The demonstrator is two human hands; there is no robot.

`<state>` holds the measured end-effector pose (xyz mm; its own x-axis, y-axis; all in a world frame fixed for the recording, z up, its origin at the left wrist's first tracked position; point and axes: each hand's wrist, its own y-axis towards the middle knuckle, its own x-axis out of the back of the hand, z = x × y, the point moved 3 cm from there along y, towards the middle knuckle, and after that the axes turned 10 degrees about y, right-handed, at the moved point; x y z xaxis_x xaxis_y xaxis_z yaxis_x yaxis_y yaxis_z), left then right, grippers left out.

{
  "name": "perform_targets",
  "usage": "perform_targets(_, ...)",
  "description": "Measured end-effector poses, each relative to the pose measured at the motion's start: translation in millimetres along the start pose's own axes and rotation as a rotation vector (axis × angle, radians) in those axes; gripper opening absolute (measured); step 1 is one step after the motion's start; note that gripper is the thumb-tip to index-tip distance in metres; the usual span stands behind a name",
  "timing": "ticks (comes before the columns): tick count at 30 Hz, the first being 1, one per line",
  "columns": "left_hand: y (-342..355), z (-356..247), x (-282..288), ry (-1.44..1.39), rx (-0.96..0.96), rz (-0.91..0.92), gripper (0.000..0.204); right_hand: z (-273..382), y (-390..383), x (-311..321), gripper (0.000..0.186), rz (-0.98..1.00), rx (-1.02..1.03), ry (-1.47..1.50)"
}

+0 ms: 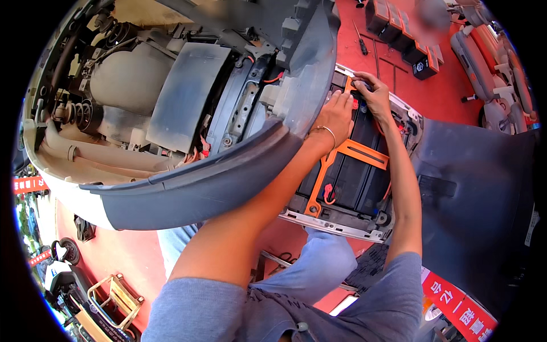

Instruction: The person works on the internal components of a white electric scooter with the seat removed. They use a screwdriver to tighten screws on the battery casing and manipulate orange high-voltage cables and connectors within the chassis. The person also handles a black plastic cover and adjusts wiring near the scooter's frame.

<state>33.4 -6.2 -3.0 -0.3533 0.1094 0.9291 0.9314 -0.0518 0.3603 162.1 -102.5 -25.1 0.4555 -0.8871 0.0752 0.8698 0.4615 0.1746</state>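
An orange metal bracket [359, 153] lies across the black batteries [348, 185] inside a framed compartment in front of me. My left hand [336, 117], with a bracelet at the wrist, rests over the bracket's far end, its fingers stretched out and lying flat. Just right of it, my right hand [373, 97] curls down with thumb and fingers pinched at the bracket's far corner. What sits between those fingertips is too small to make out. A red connector on an orange cable [329, 192] lies loose near the bracket's near end.
An opened vehicle body with a dark bumper [205, 196] fills the left side. A large dark panel [467, 188] adjoins the compartment on the right. On the red floor, a screwdriver [363, 47] and several black-and-orange battery boxes [401, 45] stand beyond; a scooter [71, 290] is lower left.
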Motion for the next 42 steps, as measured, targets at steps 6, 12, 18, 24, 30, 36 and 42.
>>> perform_targets(6,-1,0,3,-0.083,0.006,-0.050,0.041,-4,-13,-5,0.026,-0.107,0.014,0.060)
perform_targets(12,4,-5,3,-0.078,-0.035,-0.070,0.033,13,-28,6,0.022,-0.476,0.269,-0.185)
perform_targets(18,48,11,-4,-0.331,0.440,0.078,0.020,20,-67,-45,0.024,-0.691,0.174,-0.475)
perform_targets(24,102,19,-19,-0.205,0.165,0.265,0.019,21,-72,-60,0.017,-0.706,0.237,-0.478)
perform_targets(30,109,25,-30,-0.086,0.060,0.302,0.020,25,-75,-62,0.011,-0.647,0.276,-0.459)
perform_targets(36,124,27,-36,-0.077,-0.083,0.476,0.017,25,-80,-66,0.015,-0.629,0.263,-0.508)
perform_targets(42,130,18,-39,-0.001,-0.388,0.400,0.012,27,-81,-65,0.018,-0.660,0.304,-0.558)
